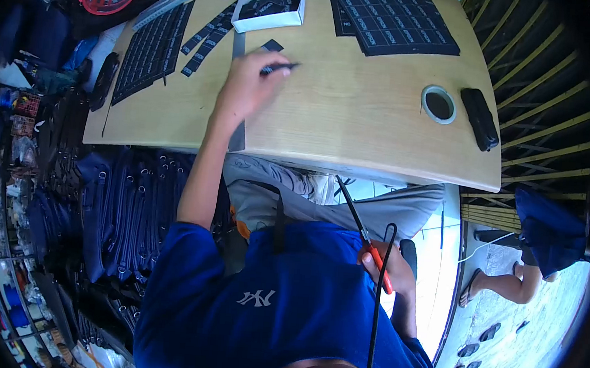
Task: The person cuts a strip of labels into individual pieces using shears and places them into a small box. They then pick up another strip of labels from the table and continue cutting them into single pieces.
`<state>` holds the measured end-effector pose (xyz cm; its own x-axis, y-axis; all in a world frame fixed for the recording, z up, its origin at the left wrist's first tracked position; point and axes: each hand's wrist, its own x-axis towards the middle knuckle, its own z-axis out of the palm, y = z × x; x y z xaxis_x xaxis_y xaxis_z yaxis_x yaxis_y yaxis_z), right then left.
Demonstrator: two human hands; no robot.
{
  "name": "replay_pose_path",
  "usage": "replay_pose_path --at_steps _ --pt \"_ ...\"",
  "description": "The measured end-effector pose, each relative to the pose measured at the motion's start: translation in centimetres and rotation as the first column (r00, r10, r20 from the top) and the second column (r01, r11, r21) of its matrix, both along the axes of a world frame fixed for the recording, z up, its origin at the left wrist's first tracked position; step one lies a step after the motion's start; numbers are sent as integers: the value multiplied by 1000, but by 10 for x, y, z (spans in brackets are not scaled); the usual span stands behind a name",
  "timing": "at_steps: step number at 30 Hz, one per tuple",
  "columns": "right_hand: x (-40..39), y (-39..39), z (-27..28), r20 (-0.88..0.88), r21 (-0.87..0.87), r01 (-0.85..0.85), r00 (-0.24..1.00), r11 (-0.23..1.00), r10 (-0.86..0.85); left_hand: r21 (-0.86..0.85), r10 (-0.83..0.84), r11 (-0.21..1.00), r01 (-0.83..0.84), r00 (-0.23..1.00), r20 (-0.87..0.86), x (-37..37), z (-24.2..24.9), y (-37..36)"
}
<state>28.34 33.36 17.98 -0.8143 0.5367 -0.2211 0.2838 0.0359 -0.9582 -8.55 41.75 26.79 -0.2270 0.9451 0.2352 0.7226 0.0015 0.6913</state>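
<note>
My left hand (pixel 246 85) is over the table (pixel 341 112), its fingers closed on a small dark label piece (pixel 276 68). Another dark label piece (pixel 272 45) shows just beyond the fingers. Near my lap, my right hand (pixel 398 272) grips scissors (pixel 353 207) by their red handles, blades pointing up toward the table edge. Beyond my left hand stands a white box (pixel 269 22) with dark label pieces inside. Cut label strips (pixel 210 47) lie left of it, beside a sheet of dark labels (pixel 152 52). Larger printed label sheets (pixel 405 24) are stacked at the far right.
A tape roll (pixel 426 93) and a black case (pixel 479 119) lie on the table's right side. Dark blue bags (pixel 128 217) hang or are stacked at lower left. A folding metal gate (pixel 540 98) stands at right; another person's leg (pixel 503 287) shows below it.
</note>
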Motion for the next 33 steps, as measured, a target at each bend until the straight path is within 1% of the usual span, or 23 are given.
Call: replay_pose_path --at_steps 1,3,4,5,7,8,11,12,16,18,19,21,22,23,24,25,26,27,28,29,31,32,33 --pt "-1 1 2 -5 5 -4 1000 1000 4 5 4 1000 -4 1000 -5 -12 -1 7" --pt "-2 2 9 39 -105 20 999 994 -16 78 1 997 15 978 -208 -33 -2 22" --pt "-2 3 9 35 -99 15 999 995 -11 80 10 997 17 946 -325 -38 -1 27" --pt "-2 2 8 36 -90 19 999 996 -16 86 15 996 15 944 -330 -42 -4 31" --pt "-2 1 6 34 -77 24 999 997 -21 -35 -95 995 89 954 -283 -40 -6 37" --pt "-2 0 5 22 -68 28 999 997 -27 -58 -29 998 13 959 -281 -38 -9 36" --pt "-2 0 4 18 -70 37 999 997 -36 -28 24 999 -34 949 -315 -36 -15 33" --pt "-2 0 4 29 -83 39 999 996 -37 -48 22 998 -39 947 -320 -31 -13 31" --pt "-1 2 4 24 -52 21 1000 998 -20 -35 8 999 -22 938 -348 -23 -6 29" --pt "-1 2 3 38 -44 25 999 999 -23 -31 4 999 -14 956 -293 -28 -7 31" --pt "-2 3 4 32 -35 27 999 999 -26 -21 5 1000 -12 954 -298 -32 -2 34" --pt "-2 6 9 34 -46 22 999 999 -21 118 25 993 13 948 -316 -45 10 45" --pt "-2 6 9 32 -37 22 999 999 -21 192 41 980 40 914 -403 -49 21 52" --pt "-1 5 9 68 -54 28 997 998 -25 214 68 977 15 926 -372 -53 30 61" --pt "0 5 8 106 -71 34 994 997 -26 201 82 979 -9 930 -358 -60 36 73" --pt "0 5 8 106 -61 28 994 998 -22 188 98 982 -34 934 -345 -67 42 85" --pt "0 5 7 120 -90 36 992 995 -25 197 108 980 -41 933 -343 -75 44 97" --pt "-1 4 8 135 -120 43 990 992 -27 86 70 996 -36 903 -424 -84 41 108" --pt "-2 4 10 113 -104 32 993 994 -20 -26 21 999 -39 867 -497 -93 35 118" --pt "-2 3 9 116 -95 30 993 995 -18 -17 28 999 -41 869 -495 -102 29 124" --pt "0 -1 6 66 -5 51 997 999 -51 20 -50 998 67 878 -476 -122 18 132" --pt "2 -2 9 57 -69 67 996 995 -63 84 -11 994 63 857 -516 -124 22 127" --pt "3 -3 9 56 -67 71 996 995 -67 86 -13 994 67 856 -516 -126 25 122"
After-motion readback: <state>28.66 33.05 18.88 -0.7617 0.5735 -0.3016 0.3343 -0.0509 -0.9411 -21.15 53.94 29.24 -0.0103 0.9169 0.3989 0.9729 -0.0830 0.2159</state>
